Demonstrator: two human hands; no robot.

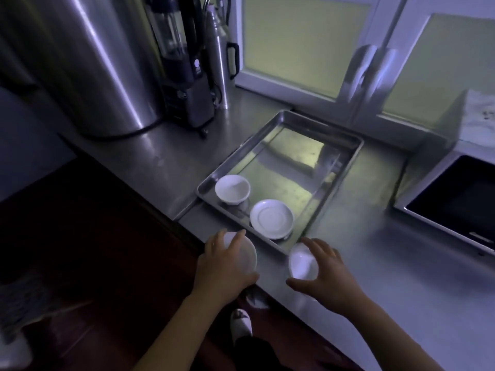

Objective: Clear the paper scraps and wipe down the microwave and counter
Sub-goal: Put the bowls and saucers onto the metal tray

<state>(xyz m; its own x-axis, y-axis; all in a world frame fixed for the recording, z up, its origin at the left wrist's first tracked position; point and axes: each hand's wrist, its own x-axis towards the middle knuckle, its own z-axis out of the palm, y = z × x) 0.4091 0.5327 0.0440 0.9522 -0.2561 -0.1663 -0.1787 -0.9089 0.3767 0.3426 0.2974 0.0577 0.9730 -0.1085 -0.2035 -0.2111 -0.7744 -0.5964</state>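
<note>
Diagonally across the frame, from upper left to lower right, runs the long axis of one steel counter (388, 263). One microwave (455, 199) is seen on it at the right edge, cut off by the frame. Its dark door is turned toward the lower left, and its long front edge slants down to the right. Something pale and crumpled (479, 113) lies on top of it; whether it is paper or cloth cannot be told. One metal tray (333, 188) is set askew at the middle of the counter, with one corner pointing toward the window (302, 41). Four white dishes are counted. One plate (247, 257) is gripped by the left hand (227, 261) at the counter's near edge, with fingers curled over its top and the thumb beneath. One bowl (302, 262) is held tilted by the right hand (326, 274), just beside the tray's near corner, with fingers and thumb wrapped round its rim. A second bowl (232, 189) stands upright in the tray's left corner. A second plate (271, 218) is placed near it, toward the near corner. At upper left, one large steel urn (101, 62), one blender (184, 68) and one steel flask (218, 57) are lined up. One shoe (241, 322) is seen on the dark floor below.
</note>
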